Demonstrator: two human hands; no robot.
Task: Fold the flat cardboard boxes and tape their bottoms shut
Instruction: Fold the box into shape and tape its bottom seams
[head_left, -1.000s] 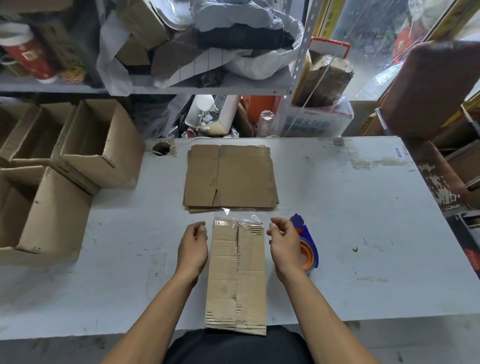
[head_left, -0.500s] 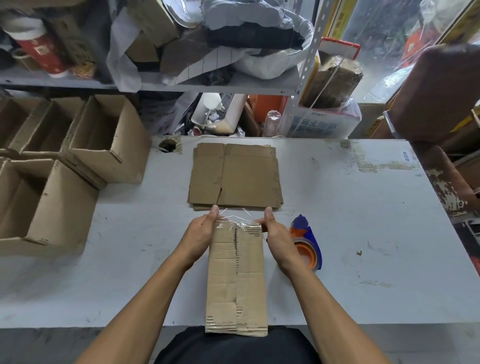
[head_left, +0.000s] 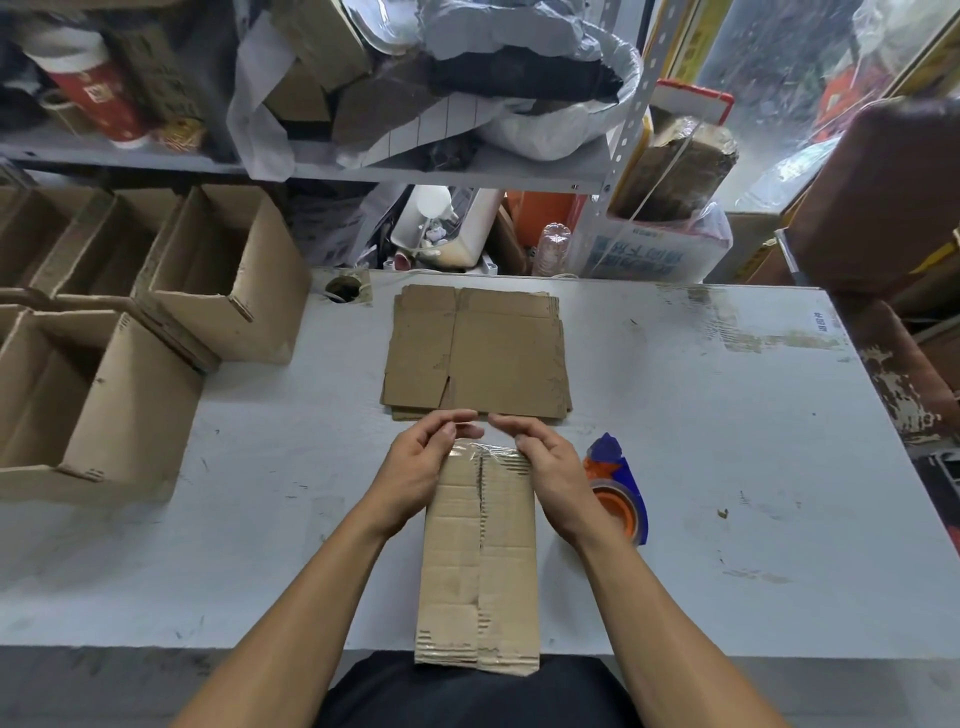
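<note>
- Grey worktable (head_left: 727, 467) carries everything; finished open boxes (head_left: 130, 395) stand well to the left of the hands.
- Left hand (head_left: 415, 467) and right hand (head_left: 558, 470), fingertips nearly meeting, press clear tape (head_left: 485, 451) over the far edge of the box (head_left: 480, 561) between them.
- Uneven pressure could wrinkle the tape, leaving the seam loose.
- Flat cardboard stack (head_left: 478, 353) lies just beyond the fingertips; sticky tape might catch it.
- Tape dispenser (head_left: 618, 488) sits just right of the right wrist, easily knocked.

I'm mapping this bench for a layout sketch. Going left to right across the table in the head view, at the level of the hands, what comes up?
Folded open box → left hand → taped box → right hand → tape dispenser
</note>
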